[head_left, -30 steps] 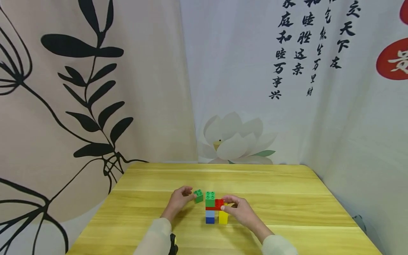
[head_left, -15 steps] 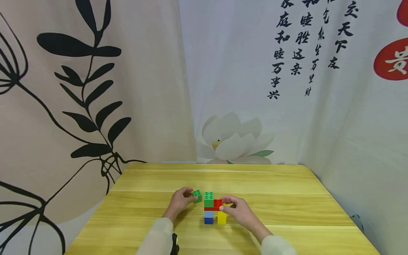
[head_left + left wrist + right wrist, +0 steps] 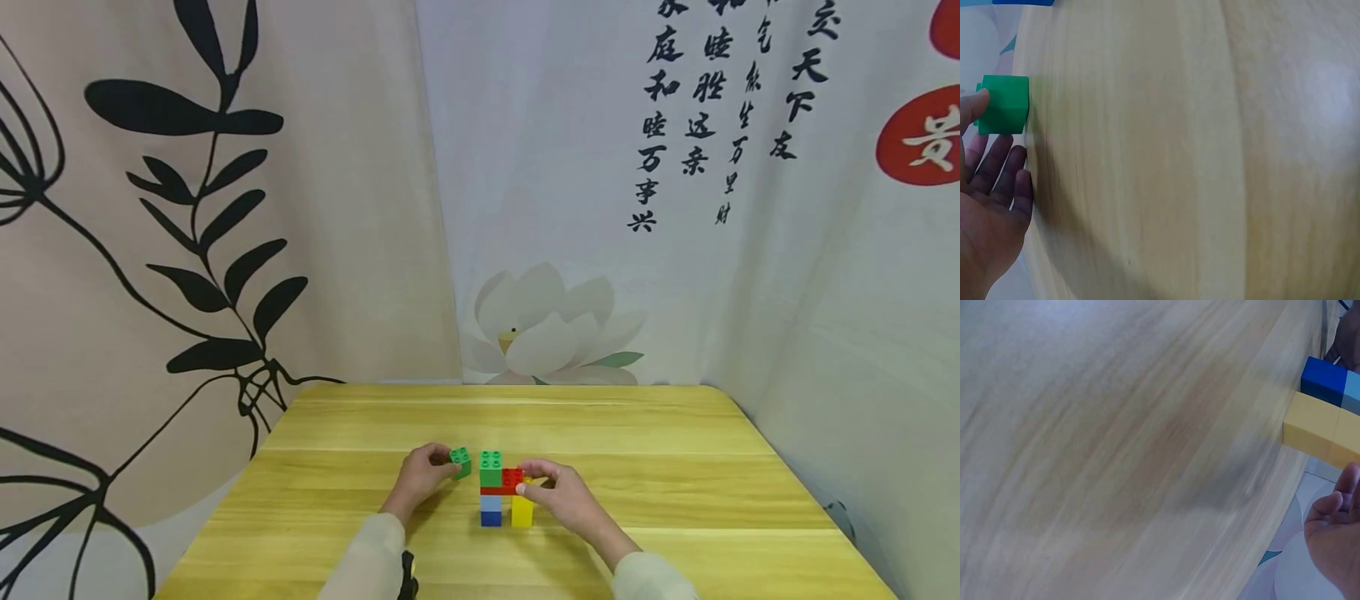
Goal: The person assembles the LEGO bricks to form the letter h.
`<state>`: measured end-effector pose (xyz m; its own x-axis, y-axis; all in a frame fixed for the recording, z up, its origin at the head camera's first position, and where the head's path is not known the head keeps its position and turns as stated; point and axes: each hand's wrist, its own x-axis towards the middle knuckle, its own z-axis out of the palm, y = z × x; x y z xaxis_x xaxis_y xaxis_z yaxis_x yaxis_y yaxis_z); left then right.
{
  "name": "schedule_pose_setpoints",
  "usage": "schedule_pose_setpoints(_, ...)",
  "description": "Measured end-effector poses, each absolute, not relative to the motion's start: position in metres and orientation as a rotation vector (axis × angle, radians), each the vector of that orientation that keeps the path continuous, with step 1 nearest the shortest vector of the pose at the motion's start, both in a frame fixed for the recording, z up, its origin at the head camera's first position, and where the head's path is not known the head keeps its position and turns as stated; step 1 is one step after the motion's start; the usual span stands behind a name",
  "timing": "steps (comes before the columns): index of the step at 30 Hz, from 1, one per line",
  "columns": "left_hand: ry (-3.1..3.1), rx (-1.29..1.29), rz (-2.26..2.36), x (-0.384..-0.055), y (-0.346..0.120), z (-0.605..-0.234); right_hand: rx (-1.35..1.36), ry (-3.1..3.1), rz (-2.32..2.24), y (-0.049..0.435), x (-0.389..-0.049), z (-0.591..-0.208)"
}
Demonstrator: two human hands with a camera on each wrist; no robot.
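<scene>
In the head view my left hand (image 3: 422,477) pinches a loose green toy brick (image 3: 461,462), tilted a little, just left of the built bricks. The left wrist view shows that green brick (image 3: 1005,105) held at the thumb tip, the other fingers loosely bent below. My right hand (image 3: 564,497) grips the red brick (image 3: 512,477) at the structure's right end between thumb and fingers. That structure has a green brick (image 3: 491,469) at upper left, a light blue brick (image 3: 491,503) over a dark blue brick (image 3: 491,519), and a yellow column (image 3: 522,512) at right.
A wood-grain table (image 3: 637,450) lies under both hands. Behind it hangs a printed curtain (image 3: 360,208) with dark leaves, a lotus and writing. Near the right wrist camera, the yellow bricks (image 3: 1316,425) stand beside the dark blue one (image 3: 1324,381).
My left hand has drawn the loose green brick slightly left, away from the structure, and its tilt has shifted a little. The right hand and the structure stay put.
</scene>
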<state>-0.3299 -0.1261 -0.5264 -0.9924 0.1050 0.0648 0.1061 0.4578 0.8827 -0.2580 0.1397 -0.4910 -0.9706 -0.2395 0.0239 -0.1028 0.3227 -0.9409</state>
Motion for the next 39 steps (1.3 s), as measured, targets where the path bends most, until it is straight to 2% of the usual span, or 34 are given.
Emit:
schedule_pose_setpoints(27, -2.605, -0.19, -1.715, -0.322, -0.151, -0.51, -0.341, 2.45, -1.73, 0.141, -0.259, -0.492)
schedule_pose_setpoints(39, -2.527, -0.175, -1.802, -0.312, -0.15, -0.489, -0.343, 2.44, -1.741, 0.143, -0.26, -0.493)
